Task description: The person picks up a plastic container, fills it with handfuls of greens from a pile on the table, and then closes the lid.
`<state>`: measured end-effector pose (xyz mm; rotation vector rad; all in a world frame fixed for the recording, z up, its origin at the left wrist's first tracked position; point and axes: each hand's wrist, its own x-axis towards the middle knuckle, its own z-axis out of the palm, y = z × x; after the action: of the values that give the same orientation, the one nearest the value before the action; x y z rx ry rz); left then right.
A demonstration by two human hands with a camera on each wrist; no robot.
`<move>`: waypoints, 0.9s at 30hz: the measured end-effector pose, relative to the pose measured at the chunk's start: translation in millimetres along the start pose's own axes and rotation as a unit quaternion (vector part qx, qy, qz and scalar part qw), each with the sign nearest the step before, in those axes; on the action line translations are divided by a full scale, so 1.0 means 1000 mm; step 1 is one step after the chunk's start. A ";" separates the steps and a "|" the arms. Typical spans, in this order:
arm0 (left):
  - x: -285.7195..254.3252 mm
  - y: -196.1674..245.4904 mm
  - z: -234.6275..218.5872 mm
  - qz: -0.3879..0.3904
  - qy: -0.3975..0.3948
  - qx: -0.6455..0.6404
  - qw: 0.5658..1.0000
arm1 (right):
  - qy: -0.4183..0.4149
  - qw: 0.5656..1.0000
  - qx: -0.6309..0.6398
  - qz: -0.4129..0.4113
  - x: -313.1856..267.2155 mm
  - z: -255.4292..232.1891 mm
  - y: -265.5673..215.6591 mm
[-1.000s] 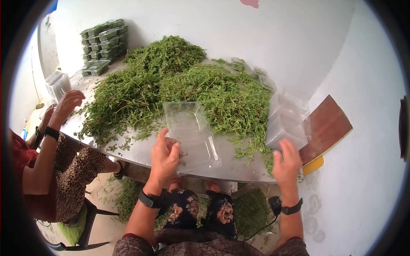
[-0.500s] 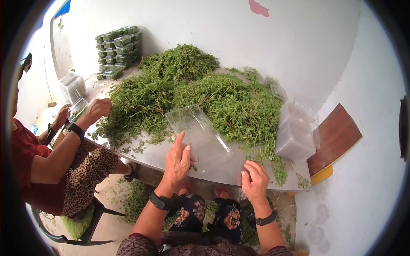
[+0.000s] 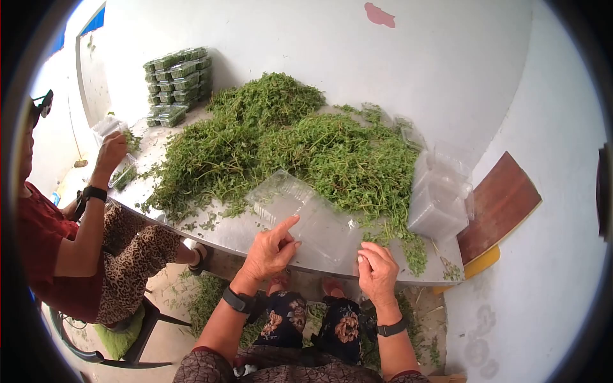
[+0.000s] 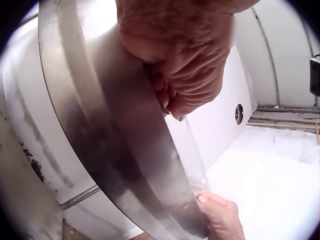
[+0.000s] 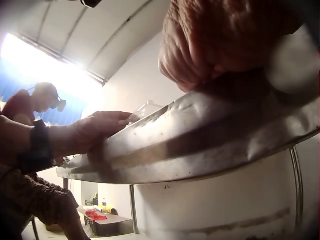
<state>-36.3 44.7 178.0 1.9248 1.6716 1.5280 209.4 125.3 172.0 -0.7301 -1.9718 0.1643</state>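
A clear plastic container [image 3: 325,233] lies unfolded on the metal table [image 3: 233,235], in front of a large pile of green leafy stems [image 3: 262,140]. My left hand [image 3: 271,254] is at its left near side, index finger extended over it and the other fingers loosely bent. At the container's right near corner, my right hand [image 3: 378,274] pinches the edge with bent fingers. The left wrist view has my left hand [image 4: 180,50] above the table rim, with my right thumb at the plastic beyond. My left hand [image 5: 100,127] reaches beside the container in the right wrist view.
Empty clear containers [image 3: 440,198] are stacked at the right, near a brown board [image 3: 500,207]. Filled containers [image 3: 179,83] stand stacked at the back left. A seated person [image 3: 70,249] handles greens at the left.
The container has swung and slid nearer the table edge. My right hand has come left from beside the stack to its corner. The other person's hand has moved left and up from the pile.
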 end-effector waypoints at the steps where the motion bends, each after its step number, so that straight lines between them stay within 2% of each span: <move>1: 0.000 0.001 0.000 0.000 -0.001 0.000 1.000 | 0.001 1.000 0.000 0.000 0.000 0.000 0.000; 4: -0.003 0.004 0.002 -0.006 0.017 -0.027 0.999 | 0.005 1.000 0.008 0.000 -0.001 0.000 0.000; 7: -0.004 0.006 0.004 -0.002 0.057 0.009 0.998 | 0.002 1.000 0.004 0.004 0.000 0.000 -0.001; 9: -0.004 0.010 0.004 0.077 0.129 0.070 0.986 | 0.000 1.000 0.001 0.010 0.000 0.000 -0.002; 10: -0.005 0.014 0.003 0.077 0.129 0.070 0.986 | 0.000 1.000 0.001 0.010 0.000 0.000 -0.002; 12: -0.007 0.021 0.001 0.015 0.155 0.143 0.977 | 0.004 1.000 0.001 0.003 0.000 0.000 -0.002; 13: -0.007 0.022 0.000 0.014 0.154 0.143 0.978 | 0.003 1.000 0.000 0.003 0.000 0.000 -0.002; 15: -0.002 0.021 -0.003 0.092 0.170 0.257 0.947 | 0.003 1.000 -0.006 -0.002 0.000 0.001 -0.001; 19: 0.000 0.012 -0.001 0.093 0.116 0.269 0.952 | -0.001 1.000 -0.012 0.003 0.001 0.000 -0.003; 21: 0.002 0.014 -0.004 0.079 0.052 0.294 0.951 | 0.000 1.000 -0.003 -0.001 0.001 0.000 -0.003; 27: 0.009 0.017 0.005 0.087 -0.015 0.269 0.959 | -0.005 1.000 -0.008 0.000 0.001 -0.001 -0.003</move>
<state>-22.6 48.3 192.4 2.3939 2.1159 1.1595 208.2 123.1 174.4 -0.7406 -1.9843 0.1535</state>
